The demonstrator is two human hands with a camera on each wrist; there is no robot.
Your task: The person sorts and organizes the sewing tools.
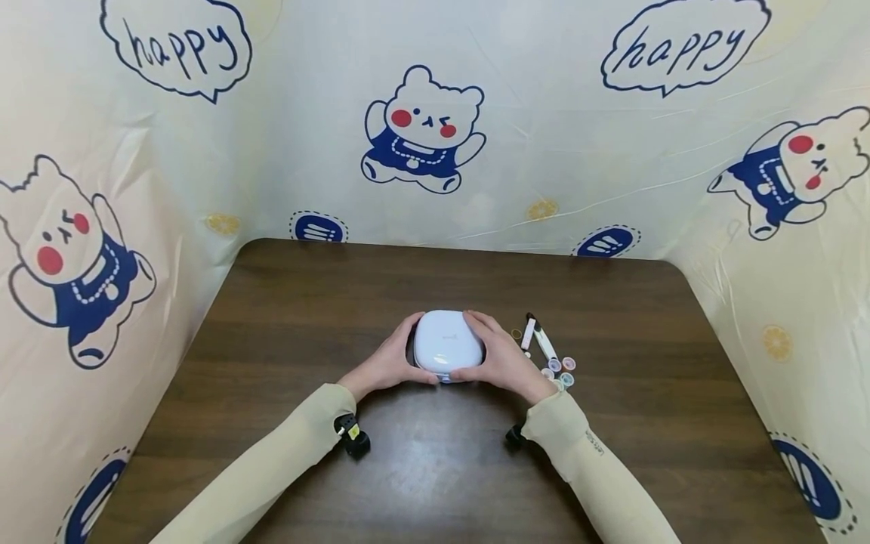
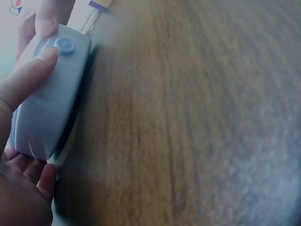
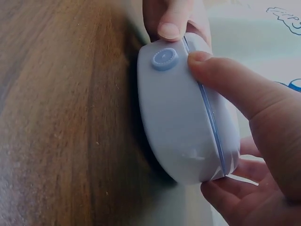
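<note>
A rounded, pale white-blue case [image 1: 448, 341] stands on the table between both hands in the head view. My left hand [image 1: 387, 366] grips its left side, thumb along the near face and fingers toward the back. On the opposite side my right hand [image 1: 506, 364] holds it the same way. The near face bears a small ridged blue knob [image 3: 165, 59], with both thumbs close by. A thin blue seam [image 3: 211, 117] runs round the case, and the right thumb lies across it in the right wrist view. The lid looks closed, so the inside is hidden.
Just right of the right hand lie two pen-like sticks [image 1: 545, 341] with black ends and several small round pots [image 1: 568, 364], partly hidden by the wrist. The brown table [image 1: 435, 468] meets a printed cloth [image 1: 530, 136] at its back and sides.
</note>
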